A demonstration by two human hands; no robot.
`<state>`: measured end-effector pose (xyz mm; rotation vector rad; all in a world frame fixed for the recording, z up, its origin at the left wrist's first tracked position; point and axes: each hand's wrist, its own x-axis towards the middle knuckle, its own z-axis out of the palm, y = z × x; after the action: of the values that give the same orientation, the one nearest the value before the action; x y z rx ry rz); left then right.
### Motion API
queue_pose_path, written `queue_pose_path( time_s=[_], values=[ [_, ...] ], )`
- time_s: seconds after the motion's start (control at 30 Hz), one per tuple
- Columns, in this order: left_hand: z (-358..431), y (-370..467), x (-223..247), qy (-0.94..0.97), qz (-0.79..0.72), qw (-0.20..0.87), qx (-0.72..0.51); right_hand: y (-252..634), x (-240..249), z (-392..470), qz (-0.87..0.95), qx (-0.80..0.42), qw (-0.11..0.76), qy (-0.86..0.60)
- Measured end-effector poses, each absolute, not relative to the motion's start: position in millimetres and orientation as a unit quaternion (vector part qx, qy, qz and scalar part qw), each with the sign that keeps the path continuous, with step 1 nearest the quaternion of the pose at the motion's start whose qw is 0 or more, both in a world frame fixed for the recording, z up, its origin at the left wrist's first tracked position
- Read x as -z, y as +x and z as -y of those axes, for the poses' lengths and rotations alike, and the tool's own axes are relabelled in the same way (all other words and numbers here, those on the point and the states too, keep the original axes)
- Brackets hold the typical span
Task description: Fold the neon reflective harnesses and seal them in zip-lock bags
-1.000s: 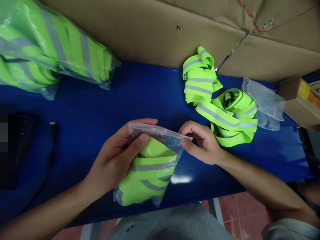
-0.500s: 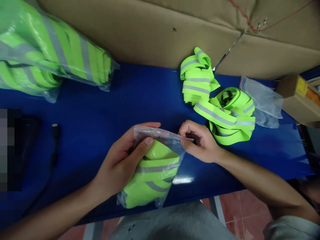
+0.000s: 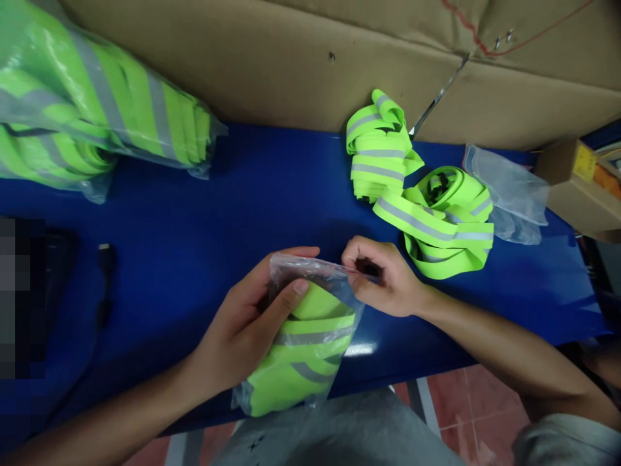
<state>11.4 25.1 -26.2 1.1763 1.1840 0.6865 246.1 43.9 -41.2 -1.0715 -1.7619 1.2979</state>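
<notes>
A clear zip-lock bag (image 3: 334, 362) with a folded neon-yellow reflective strap (image 3: 301, 353) inside hangs between my hands at the table's near edge. My left hand (image 3: 257, 317) grips the bag's left side, thumb in front and fingers behind. At the top right corner, my right hand (image 3: 383, 275) pinches the bag's rim between thumb and curled fingers. Beyond the right hand lie loose rolled reflective straps (image 3: 446, 223), with another folded bundle of strap (image 3: 378, 162) behind them.
Bagged reflective straps (image 3: 145, 110) fill the back left of the blue table (image 3: 194, 226). A black cable (image 3: 104, 285) lies at the left. Clear plastic bags (image 3: 509, 191) and a small cardboard box (image 3: 577, 181) are at the right. A large cardboard sheet (image 3: 266, 65) stands along the back.
My left hand and the bag have shifted slightly right and down. The right hand has slid a little left along the rim, still pinching it.
</notes>
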Motion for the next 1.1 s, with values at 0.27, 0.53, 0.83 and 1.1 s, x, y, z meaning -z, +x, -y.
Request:
queue_pose_path(
  time_s=[0.27, 0.53, 0.83, 1.1],
  values=[
    [-21.4, 11.4, 32.2, 0.578, -0.478, 0.594, -0.29, 243.8, 40.5, -45.4, 0.699, -0.482, 0.354, -0.392],
    [-19.7, 11.6, 36.0, 0.6, -0.471, 0.578, -0.29, 244.7, 45.2, -43.2, 0.718, -0.463, 0.36, -0.376],
    [-25.4, 15.3, 33.0, 0.564, -0.493, 0.581, -0.318, 244.4, 46.2, -41.6, 0.736, -0.425, 0.373, -0.372],
    [-24.6, 15.7, 34.5, 0.528, -0.511, 0.601, -0.314, 242.3, 48.1, -39.5, 0.735, -0.413, 0.384, -0.375]
  ],
)
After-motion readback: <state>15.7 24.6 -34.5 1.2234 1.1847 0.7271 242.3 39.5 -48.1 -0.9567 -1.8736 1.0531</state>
